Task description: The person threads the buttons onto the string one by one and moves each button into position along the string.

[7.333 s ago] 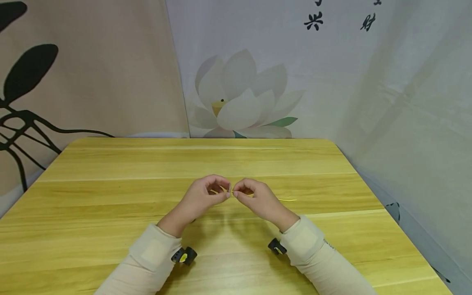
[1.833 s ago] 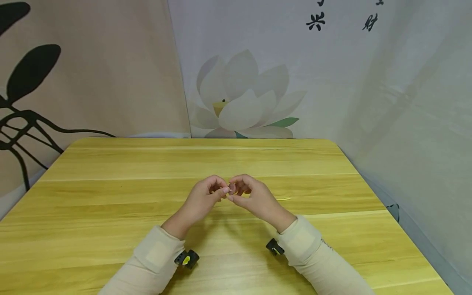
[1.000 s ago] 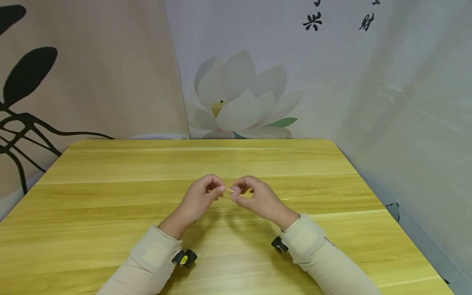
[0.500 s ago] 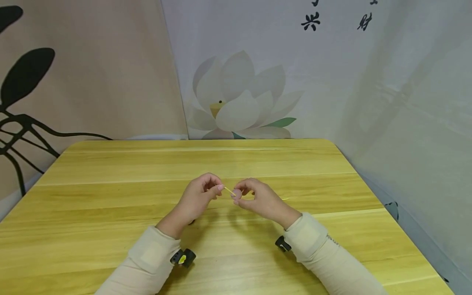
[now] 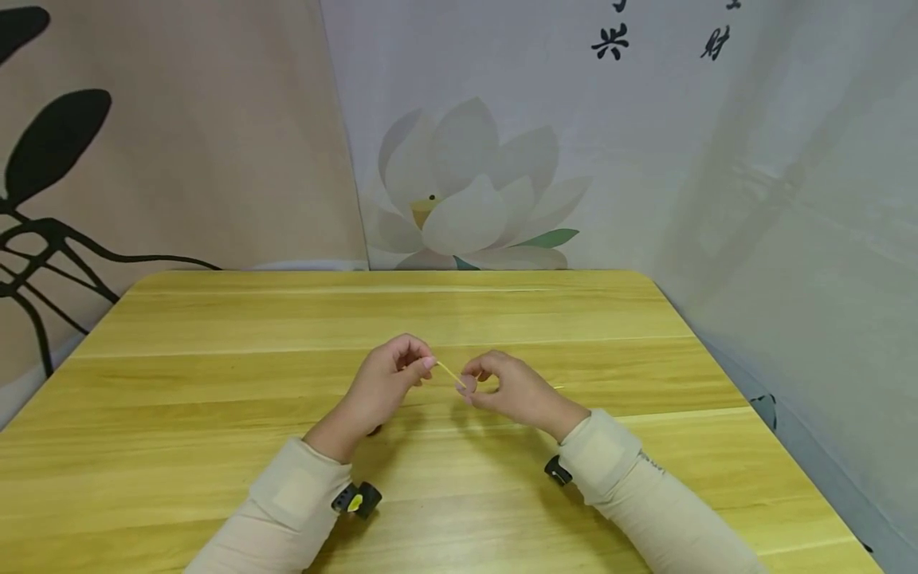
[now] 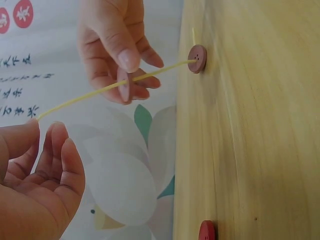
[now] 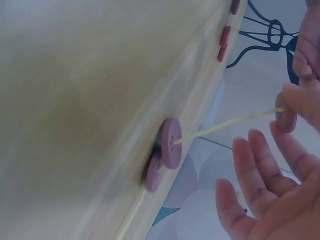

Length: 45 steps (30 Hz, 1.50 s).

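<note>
A yellow string point(image 6: 80, 102) runs taut between the two hands. My left hand point(image 5: 380, 383) pinches its upper end between thumb and fingertips. My right hand point(image 5: 512, 391) pinches a brownish-pink button point(image 6: 125, 90) by its edge, and the string passes through it. Lower down, the string leads to a larger mauve button point(image 7: 171, 143) resting at the tabletop. Against that one leans another mauve button point(image 7: 154, 172), with the tail of the string trailing past it. In the head view, the hands hide these lower buttons.
Wooden table point(image 5: 287, 311) beneath both hands. A red button point(image 6: 206, 231) lies on it in the left wrist view. The right wrist view shows two red pieces point(image 7: 225, 35) and a dark one point(image 7: 235, 6) farther along. A printed curtain point(image 5: 645, 159) hangs behind.
The hands, close together earlier, have drawn apart, the right moving right and slightly toward the body. A longer stretch of string now shows between the left fingertips and the button.
</note>
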Each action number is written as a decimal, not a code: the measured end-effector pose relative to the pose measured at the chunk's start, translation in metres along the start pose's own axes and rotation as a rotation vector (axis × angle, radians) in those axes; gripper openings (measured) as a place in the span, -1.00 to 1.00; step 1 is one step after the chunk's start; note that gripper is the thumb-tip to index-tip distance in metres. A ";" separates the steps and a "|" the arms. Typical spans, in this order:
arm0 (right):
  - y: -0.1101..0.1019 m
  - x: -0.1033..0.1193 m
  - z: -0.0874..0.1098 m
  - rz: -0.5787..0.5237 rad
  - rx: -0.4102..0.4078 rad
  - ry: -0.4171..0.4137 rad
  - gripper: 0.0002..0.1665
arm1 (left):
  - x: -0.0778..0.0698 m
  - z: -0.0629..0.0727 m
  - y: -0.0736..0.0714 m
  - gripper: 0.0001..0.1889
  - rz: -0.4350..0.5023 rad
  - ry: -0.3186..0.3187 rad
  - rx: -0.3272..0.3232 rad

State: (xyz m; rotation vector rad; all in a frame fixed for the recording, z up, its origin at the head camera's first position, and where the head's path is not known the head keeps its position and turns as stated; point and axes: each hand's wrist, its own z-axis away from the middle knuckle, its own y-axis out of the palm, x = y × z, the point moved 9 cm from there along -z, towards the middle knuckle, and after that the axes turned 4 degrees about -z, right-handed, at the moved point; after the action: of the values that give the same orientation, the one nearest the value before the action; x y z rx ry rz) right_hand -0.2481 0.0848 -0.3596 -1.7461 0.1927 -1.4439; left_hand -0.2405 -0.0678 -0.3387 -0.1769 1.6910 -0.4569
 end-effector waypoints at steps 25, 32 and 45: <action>0.006 -0.019 -0.003 0.159 0.124 -0.008 -0.67 | -0.003 0.004 -0.002 -0.92 0.001 0.007 0.000; 0.007 -0.019 -0.002 0.209 0.138 -0.017 -0.71 | -0.004 0.004 -0.002 -0.93 -0.004 0.003 -0.005; 0.009 -0.019 -0.001 0.320 0.162 -0.068 -0.75 | -0.005 0.004 -0.001 -0.93 -0.008 0.000 -0.001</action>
State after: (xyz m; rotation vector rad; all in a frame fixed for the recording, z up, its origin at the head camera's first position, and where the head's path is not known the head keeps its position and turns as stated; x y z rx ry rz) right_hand -0.2515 0.0897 -0.3799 -1.5500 0.2960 -1.1348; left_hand -0.2356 -0.0678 -0.3346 -0.1848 1.6907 -0.4622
